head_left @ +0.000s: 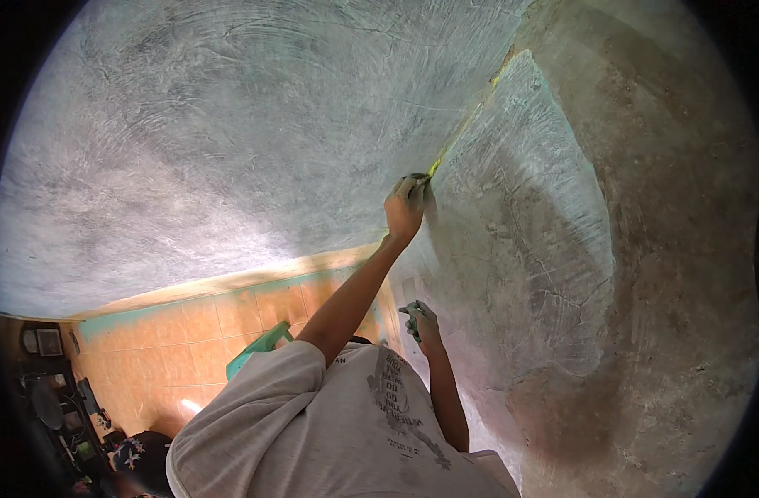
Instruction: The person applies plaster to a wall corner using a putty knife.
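I have the inside corner where 2 walls meet in the middle of my head view. The yellow-streaked seam (435, 166) runs along that corner, climbing to the upper right between the grey plastered wall (222, 124) and the pale skim patch (545, 216), which is laid over brownish bare plaster (674, 257).

The left hand (406, 207) is raised to the lower end of the bright yellow streak, its fingers bunched together right at the joint. Something dark shows at the fingertips, but from here I cannot tell whether that is a small tool, a dab of filler or a stain. The right hand (427, 330) is lower and well apart from the left, half curled in front of the wall, with a dark green patch (413, 324) at its fingers; I cannot tell whether it is gripped or smeared on.

I judge the step in hand to be working the corner joint, pressing material in or scraping it out. The next move, as I read it, calls for light, steady fingertip pressure following the seam, without scuffing the patch beside it.

Below the grey wall I see orange tiles (180, 353) and a green plastic piece (251, 353) behind the left arm.
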### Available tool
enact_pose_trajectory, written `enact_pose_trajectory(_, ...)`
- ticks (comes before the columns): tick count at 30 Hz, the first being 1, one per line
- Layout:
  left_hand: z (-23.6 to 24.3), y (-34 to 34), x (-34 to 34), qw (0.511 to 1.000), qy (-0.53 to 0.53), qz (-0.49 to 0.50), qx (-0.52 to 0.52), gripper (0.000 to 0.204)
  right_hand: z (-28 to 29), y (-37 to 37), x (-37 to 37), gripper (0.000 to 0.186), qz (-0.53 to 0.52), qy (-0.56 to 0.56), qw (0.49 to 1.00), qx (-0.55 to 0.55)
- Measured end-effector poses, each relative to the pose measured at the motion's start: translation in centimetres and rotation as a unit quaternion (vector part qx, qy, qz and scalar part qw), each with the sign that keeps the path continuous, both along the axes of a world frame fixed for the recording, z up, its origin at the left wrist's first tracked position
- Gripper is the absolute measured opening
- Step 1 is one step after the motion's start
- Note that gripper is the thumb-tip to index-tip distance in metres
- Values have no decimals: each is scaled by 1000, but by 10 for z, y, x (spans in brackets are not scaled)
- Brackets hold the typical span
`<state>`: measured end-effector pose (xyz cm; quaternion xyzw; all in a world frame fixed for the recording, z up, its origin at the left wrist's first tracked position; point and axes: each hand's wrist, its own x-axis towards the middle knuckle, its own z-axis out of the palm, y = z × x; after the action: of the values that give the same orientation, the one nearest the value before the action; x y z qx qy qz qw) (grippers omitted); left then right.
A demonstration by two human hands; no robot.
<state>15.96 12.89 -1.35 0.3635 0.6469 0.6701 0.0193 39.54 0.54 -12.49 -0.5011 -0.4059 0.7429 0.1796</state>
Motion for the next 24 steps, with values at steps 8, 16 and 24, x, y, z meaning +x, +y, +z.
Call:
enact_pose_trajectory(8,23,8,-2,998,29,-26,45,17,7,11,-2,10,-28,23,999,1)
enact_pose_trajectory(16,27,5,1,998,-13,-38,57,16,-5,4,10,28,-43,23,999,-20)
enact_pose_trajectory(24,-8,4,-3,999,32,-4,21,15,-6,-8,10,28,-35,28,998,-32)
